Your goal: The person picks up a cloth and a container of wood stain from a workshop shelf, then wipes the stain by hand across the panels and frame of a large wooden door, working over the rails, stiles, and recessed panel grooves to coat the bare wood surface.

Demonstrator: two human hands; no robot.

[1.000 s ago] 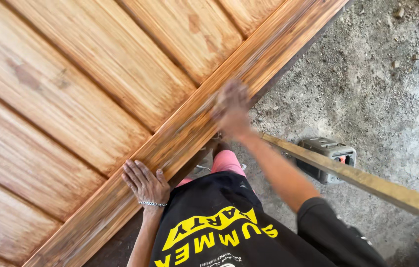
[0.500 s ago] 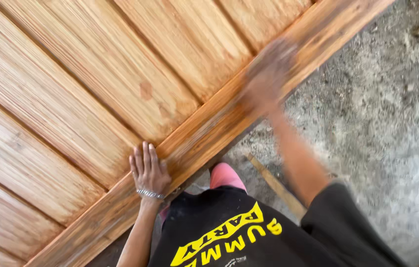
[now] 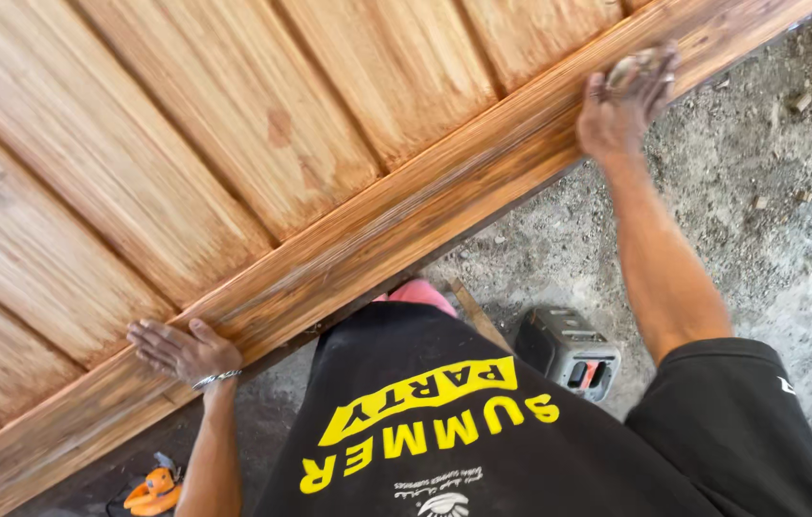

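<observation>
Pressed under the clenched right hand [image 3: 622, 101], a small grey pad [image 3: 632, 69] is held against the streaked orange-brown wooden panel [image 3: 349, 258]; the left hand [image 3: 181, 349] is laid flat, released.

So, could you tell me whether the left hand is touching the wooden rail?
Touching: the head view shows the left hand lying flat, palm down, on the wooden rail.

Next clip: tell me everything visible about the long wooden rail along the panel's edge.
The wooden rail is a long, flat, grooved board, orange-brown, its stain streaky and darker in patches. It crosses the view diagonally from lower left to upper right, bordering the slanted planks of the panel. The left hand lies flat on its lower end; the right hand presses something small and pale on its upper end.
</observation>
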